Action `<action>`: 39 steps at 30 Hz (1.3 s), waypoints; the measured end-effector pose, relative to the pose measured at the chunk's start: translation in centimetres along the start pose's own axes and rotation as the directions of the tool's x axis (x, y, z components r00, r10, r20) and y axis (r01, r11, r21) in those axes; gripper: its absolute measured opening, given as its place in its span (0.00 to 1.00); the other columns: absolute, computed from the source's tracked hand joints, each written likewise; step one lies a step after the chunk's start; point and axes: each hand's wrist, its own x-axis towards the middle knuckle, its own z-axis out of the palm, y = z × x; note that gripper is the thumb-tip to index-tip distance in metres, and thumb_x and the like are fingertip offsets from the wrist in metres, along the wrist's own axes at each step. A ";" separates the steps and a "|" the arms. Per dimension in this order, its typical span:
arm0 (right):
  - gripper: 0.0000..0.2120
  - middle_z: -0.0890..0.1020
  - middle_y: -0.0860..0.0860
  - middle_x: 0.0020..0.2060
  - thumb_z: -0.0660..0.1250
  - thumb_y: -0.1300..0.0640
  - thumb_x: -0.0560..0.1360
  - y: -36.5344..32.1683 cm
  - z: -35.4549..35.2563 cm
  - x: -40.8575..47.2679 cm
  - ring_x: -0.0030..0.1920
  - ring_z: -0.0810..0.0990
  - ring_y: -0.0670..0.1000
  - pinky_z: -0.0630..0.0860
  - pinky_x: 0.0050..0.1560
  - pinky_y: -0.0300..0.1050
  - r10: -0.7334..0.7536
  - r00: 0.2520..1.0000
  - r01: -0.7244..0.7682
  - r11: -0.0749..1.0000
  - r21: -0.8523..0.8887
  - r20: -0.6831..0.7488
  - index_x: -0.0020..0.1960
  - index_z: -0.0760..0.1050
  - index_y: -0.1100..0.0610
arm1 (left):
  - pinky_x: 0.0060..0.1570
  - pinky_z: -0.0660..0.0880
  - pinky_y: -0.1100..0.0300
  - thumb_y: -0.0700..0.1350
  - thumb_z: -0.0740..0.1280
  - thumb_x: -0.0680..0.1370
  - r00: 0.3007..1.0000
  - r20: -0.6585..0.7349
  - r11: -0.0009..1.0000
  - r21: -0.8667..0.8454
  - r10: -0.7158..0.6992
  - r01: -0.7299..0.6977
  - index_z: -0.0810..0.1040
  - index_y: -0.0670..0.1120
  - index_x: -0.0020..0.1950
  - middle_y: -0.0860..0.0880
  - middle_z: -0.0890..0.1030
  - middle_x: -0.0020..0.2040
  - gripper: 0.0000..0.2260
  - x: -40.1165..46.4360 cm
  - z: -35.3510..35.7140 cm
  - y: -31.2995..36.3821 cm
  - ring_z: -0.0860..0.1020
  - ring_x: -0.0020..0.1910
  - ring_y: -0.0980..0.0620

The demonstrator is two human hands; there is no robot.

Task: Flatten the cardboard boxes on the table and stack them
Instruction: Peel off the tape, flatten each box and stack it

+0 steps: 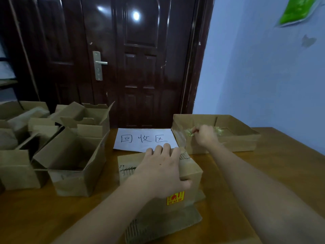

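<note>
step: strip tape | left hand [161, 170] flat, pinning box [159, 175] mid-bench | right hand [204, 135] pinching tape strip [184, 136] near far-right edge | advice: pull low, steady

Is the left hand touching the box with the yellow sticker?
Touching. The head view shows the left hand pressed on top of the box.
</note>
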 end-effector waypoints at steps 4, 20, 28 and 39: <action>0.17 0.83 0.56 0.54 0.59 0.60 0.81 0.0 -0.9 -0.2 0.55 0.79 0.58 0.79 0.56 0.54 -0.075 0.995 0.063 0.983 -0.171 -0.060 0.60 0.83 0.49 | 0.63 0.67 0.45 0.76 0.53 0.71 1.000 0.026 1.000 -0.006 -0.017 0.017 0.63 0.51 0.65 0.49 0.67 0.59 0.35 -0.1 -0.1 0.0 0.68 0.57 0.46; 0.20 0.77 0.48 0.68 0.59 0.47 0.83 -4.9 -9.0 -13.1 0.68 0.74 0.49 0.71 0.69 0.49 -0.599 0.793 0.589 0.801 0.107 0.116 0.73 0.73 0.51 | 0.71 0.66 0.49 0.82 0.53 0.68 0.998 -0.035 0.999 -0.011 -0.046 0.046 0.69 0.54 0.76 0.54 0.75 0.71 0.45 -4.8 -4.0 -5.2 0.72 0.70 0.52; 0.37 0.74 0.43 0.70 0.62 0.28 0.74 -6.8 -7.4 -18.4 0.67 0.71 0.45 0.71 0.67 0.48 -0.653 0.695 0.666 0.743 0.073 0.300 0.76 0.65 0.46 | 0.64 0.71 0.56 0.78 0.60 0.72 0.999 0.031 0.996 -0.083 0.020 -0.017 0.64 0.55 0.78 0.56 0.72 0.71 0.41 -7.4 -3.5 -7.7 0.72 0.65 0.55; 0.19 0.83 0.46 0.62 0.70 0.52 0.78 -6.1 -7.6 -23.3 0.62 0.80 0.48 0.77 0.63 0.48 -0.727 0.659 0.733 0.678 -0.052 -0.192 0.68 0.78 0.51 | 0.54 0.81 0.53 0.49 0.78 0.75 0.885 -0.419 0.979 0.063 0.204 -0.196 0.81 0.49 0.68 0.51 0.85 0.58 0.22 -11.2 -3.9 -6.2 0.83 0.58 0.50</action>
